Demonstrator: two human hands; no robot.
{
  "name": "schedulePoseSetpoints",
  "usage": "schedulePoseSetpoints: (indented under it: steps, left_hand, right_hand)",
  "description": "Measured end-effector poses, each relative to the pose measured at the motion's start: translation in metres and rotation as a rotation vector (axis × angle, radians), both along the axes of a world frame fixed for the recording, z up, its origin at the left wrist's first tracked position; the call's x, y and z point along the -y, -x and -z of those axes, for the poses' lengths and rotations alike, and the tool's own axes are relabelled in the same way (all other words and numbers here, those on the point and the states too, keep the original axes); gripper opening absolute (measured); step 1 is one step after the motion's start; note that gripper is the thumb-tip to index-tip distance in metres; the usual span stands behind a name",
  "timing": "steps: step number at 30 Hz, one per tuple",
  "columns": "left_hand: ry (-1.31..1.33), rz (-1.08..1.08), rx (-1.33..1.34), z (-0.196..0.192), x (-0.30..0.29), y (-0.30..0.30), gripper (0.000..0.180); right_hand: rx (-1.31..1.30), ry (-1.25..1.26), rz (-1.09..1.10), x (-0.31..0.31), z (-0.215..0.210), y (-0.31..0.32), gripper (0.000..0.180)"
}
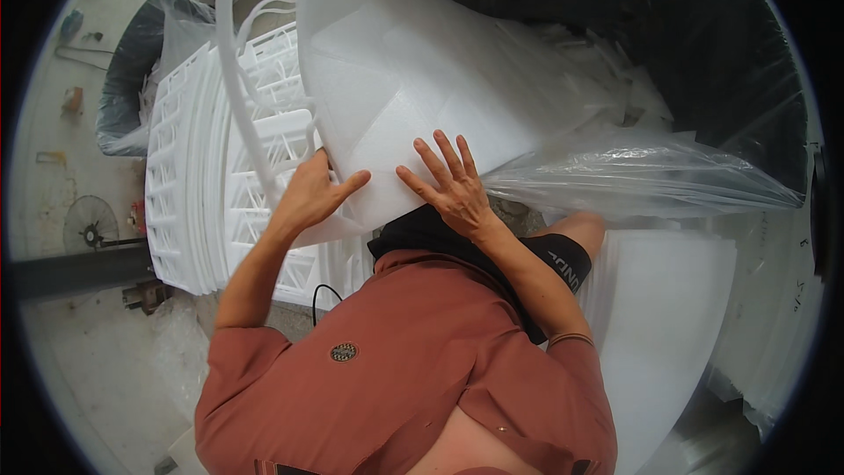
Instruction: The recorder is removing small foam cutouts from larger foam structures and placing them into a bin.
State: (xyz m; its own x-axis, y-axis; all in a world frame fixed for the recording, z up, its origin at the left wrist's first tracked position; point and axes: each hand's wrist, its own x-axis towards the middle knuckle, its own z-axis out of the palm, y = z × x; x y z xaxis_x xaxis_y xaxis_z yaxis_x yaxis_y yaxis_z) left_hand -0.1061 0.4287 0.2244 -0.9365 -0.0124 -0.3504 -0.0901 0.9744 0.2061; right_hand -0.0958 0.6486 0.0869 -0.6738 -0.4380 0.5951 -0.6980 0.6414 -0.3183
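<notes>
A large white foam sheet (378, 79) spreads out in front of me, its left edge draped over white lattice-patterned parts. At that edge my left hand (308, 193) grips the sheet; the thumb lies across the top and the other fingers go partly out of sight behind it. Over the near part of the sheet is my right hand (453, 193), fingers spread and nothing held. Whether its palm touches the foam I cannot tell. A narrow white foam strip (236, 79) hangs in a loop left of the sheet.
White lattice parts (180, 176) stand stacked on the left, near a dark bag-lined bin (132, 79). Clear plastic film (651, 171) bunches to the right. More white sheets (664, 308) lie stacked by my right side. A fan (90, 227) stands far left.
</notes>
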Motion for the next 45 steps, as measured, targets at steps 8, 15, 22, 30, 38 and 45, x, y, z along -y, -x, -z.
schedulePoseSetpoints:
  steps: [8, 15, 22, 30, 38, 45]
  left_hand:
    - [-1.331, -0.356, 0.06, 0.073, -0.003, -0.003, 0.048]
    - [-1.526, -0.366, 0.169, 0.088, -0.009, -0.011, 0.04]
    - [-1.542, -0.271, 0.217, 0.084, -0.011, -0.021, 0.041]
    - [-1.649, -0.223, 0.151, 0.082, -0.017, -0.025, 0.069]
    - [-1.733, -0.27, 0.173, 0.083, 0.023, -0.039, 0.061]
    - [-1.777, -0.073, 0.325, 0.086, 0.014, -0.051, 0.085]
  right_hand:
    - [0.556, 0.306, -0.212, -0.016, -0.033, -0.012, 0.116]
    - [0.384, 0.142, -0.077, -0.009, -0.036, -0.01, 0.12]
    - [0.95, 0.745, 0.139, -0.052, -0.028, 0.012, 0.037]
    - [0.652, 1.139, 0.459, -0.064, -0.052, 0.027, 0.033]
    - [0.959, 1.826, 0.277, -0.135, -0.06, 0.057, 0.024]
    - [0.306, 0.438, -0.214, 0.01, -0.097, 0.015, 0.097]
